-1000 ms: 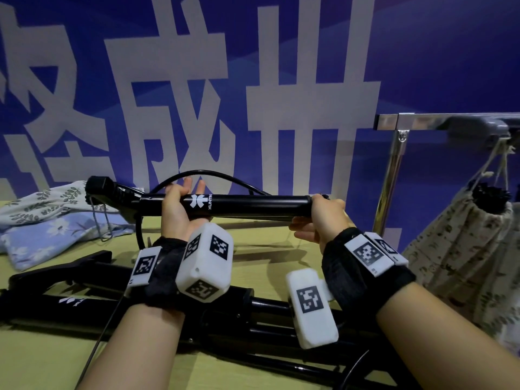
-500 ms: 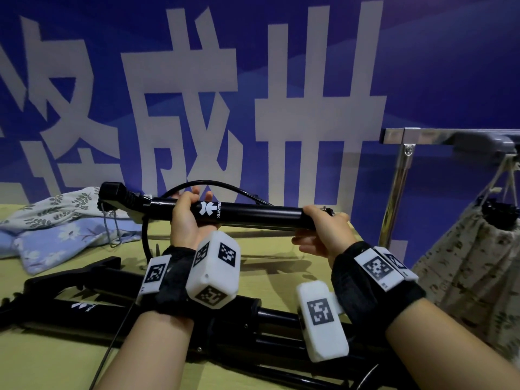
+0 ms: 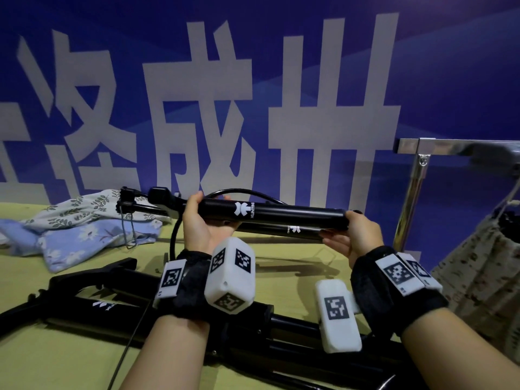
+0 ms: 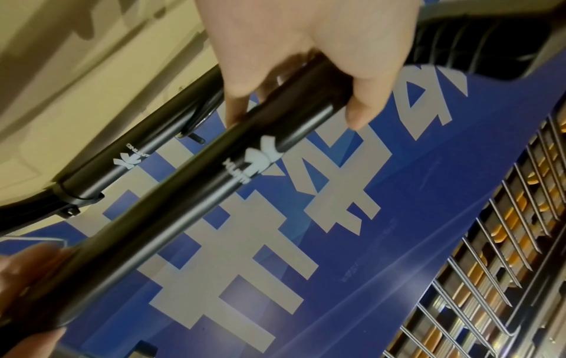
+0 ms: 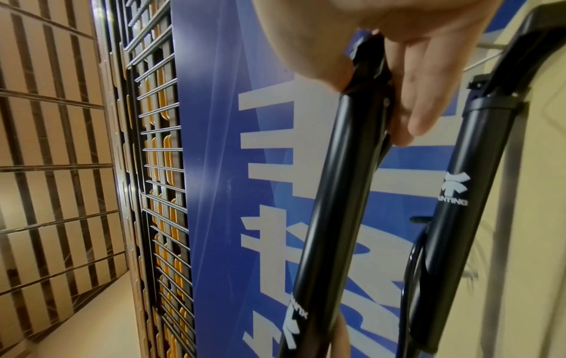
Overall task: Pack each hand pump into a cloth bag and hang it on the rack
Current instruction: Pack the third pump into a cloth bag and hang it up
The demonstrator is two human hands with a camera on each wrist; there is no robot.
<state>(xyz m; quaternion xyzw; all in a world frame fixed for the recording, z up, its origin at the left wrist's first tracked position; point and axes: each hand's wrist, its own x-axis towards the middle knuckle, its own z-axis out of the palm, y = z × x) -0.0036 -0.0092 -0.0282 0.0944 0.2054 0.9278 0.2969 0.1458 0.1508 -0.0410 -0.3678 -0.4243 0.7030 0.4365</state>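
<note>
At the far left of the table [image 3: 33,358], two cloth bags [image 3: 84,226] lie flat and unfilled, one leaf-printed piece resting on a blue floral one, with a drawstring trailing toward the table centre. Just right of them, the head end of the hand pump [image 3: 270,213] projects over the bags; the pump is held level above the table, clear of the surface, its hose arching behind the barrel. The left hand [image 3: 201,220] grasps the barrel beside the white logo, fingers wrapped around the tube from behind and thumb on the near side, as the left wrist view confirms. A second pump [image 3: 292,229] shows directly below and behind the held one; whether it rests on the table cannot be determined. Further pumps [image 3: 118,302] lie on the table nearest the camera. The right hand [image 3: 358,235] grips the opposite end of the held pump, fingers curled around the end cap. At the far right, the metal rack [image 3: 416,178] stands on the table, and one filled printed bag [image 3: 484,263] hangs from its bar. Assessment: one pump appears packed and hung; the held pump has not entered a bag, and the remaining pumps are unpacked. Bagging, drawstring closure and hanging remain outstanding for each.
</note>
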